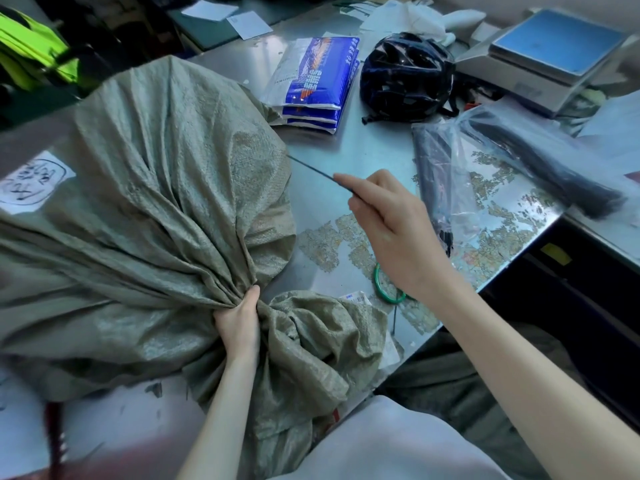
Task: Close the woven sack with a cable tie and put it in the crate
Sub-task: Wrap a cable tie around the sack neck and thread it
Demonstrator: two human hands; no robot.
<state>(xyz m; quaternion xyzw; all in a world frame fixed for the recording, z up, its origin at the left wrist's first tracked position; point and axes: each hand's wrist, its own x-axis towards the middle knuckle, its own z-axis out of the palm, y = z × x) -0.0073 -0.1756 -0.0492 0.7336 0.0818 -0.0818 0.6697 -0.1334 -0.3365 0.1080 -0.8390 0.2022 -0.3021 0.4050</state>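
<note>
The grey-green woven sack (pixel 145 209) lies bulging on its side, neck bunched at six o'clock. A thin dark cable tie (pixel 311 170) slants at its three o'clock.

Worn metal table (pixel 363 161) – scale (pixel 540 60) at far corner, dim surroundings

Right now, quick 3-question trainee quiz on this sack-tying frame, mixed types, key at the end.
1. True or false: the cable tie is already looped around the neck of the woven sack.
2. Which hand grips the bunched sack neck? A) left hand B) right hand C) both
3. Fill in: the dark object between the stacked blue-and-white packs and the scale is a ____.

Key
1. False: the right hand holds it in the air, beside the sack.
2. A
3. Helmet
</note>
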